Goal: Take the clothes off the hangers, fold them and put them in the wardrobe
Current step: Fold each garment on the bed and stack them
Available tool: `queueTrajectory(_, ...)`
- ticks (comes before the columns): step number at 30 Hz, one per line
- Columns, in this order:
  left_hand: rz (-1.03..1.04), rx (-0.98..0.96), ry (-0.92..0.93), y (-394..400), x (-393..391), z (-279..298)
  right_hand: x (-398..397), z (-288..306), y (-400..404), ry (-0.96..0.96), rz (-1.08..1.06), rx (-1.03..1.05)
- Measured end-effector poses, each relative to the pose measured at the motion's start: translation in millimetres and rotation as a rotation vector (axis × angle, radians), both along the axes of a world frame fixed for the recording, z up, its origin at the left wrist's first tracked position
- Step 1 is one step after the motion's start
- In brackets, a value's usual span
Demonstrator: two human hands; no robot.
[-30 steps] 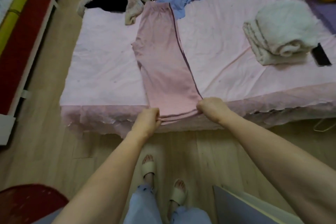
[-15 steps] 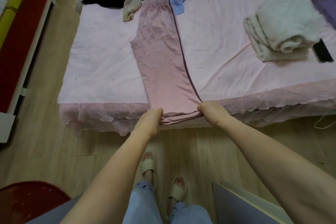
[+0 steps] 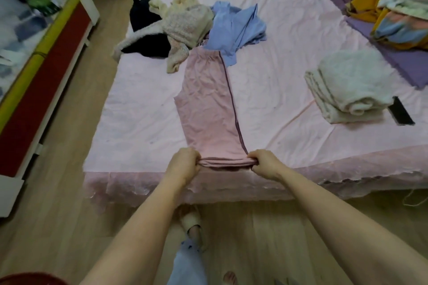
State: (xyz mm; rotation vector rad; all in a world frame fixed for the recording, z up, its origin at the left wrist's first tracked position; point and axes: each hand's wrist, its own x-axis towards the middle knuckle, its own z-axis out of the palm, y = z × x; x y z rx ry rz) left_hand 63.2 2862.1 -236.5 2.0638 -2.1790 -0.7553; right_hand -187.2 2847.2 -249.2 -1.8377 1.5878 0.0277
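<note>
On the far left of the bed [image 3: 143,122] lies a heap of unfolded clothes, a dark garment [image 3: 148,41] under a fluffy cream sweater [image 3: 185,28], with a blue shirt [image 3: 234,28] just beside it. The pink trousers [image 3: 208,104] stretch from that heap down to the near edge of the bed, legs stacked one on the other, the dark side stripe running along their right edge. The left hand [image 3: 183,164] pinches the left corner of the hems with curled fingers, a grip clamped on cloth; the right hand [image 3: 264,163] pinches the right corner the same way, and the hem edge is drawn taut and slightly raised between them. The step in hand looks like the first lengthwise fold: it should go well if both hands lift together, keep the hems level and the layers pinched so they do not slip, and carry them up toward the waistband, which touches the blue shirt and the sweater sleeve. Clearing or avoiding that heap would keep the fold from catching. Further right sits a folded white garment [image 3: 349,90], well apart, with a dark phone [image 3: 401,113] beside it, and bedding is piled at the far right corner.
</note>
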Motion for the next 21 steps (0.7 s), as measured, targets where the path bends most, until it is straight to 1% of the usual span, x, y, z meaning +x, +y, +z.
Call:
queueTrajectory(3,0.085,0.03,0.063,-48.4,13.4,1.5,12.4,14.6,-40.6,-0.012,-0.004,0.072)
queueTrajectory(5,0.111,0.063,0.079,-73.5,16.6,-0.9,21.1,11.8,-61.1,-0.009,-0.042,0.016)
queueTrajectory(8,0.172,0.105,0.141,-125.8,26.2,-18.8,36.6,-6.1,-110.9,0.004,-0.158,-0.09)
queueTrajectory(10,0.212,0.127,0.202,-175.0,39.7,-45.9,48.7,-30.4,-162.1,0.053,-0.174,-0.14)
queueTrajectory(12,0.214,0.13,0.24,-208.9,48.4,-64.0,55.6,-44.5,-200.3,0.12,-0.184,-0.17)
queueTrajectory(14,0.197,0.08,0.247,-249.8,57.6,-88.8,63.5,-69.0,-244.3,0.136,-0.225,-0.172)
queueTrajectory(15,0.2,0.045,0.224,-268.1,60.9,-101.5,68.4,-81.2,-263.8,0.124,-0.234,-0.16)
queueTrajectory(17,0.214,-0.008,0.195,-299.1,63.2,-122.5,78.8,-99.5,-294.2,0.027,-0.273,-0.148)
queueTrajectory(19,0.243,0.017,0.211,-324.8,61.0,-144.7,86.3,-119.4,-320.4,-0.043,-0.313,-0.147)
queueTrajectory(21,0.248,0.048,0.243,-343.8,58.3,-161.9,87.3,-137.0,-339.7,-0.067,-0.31,-0.139)
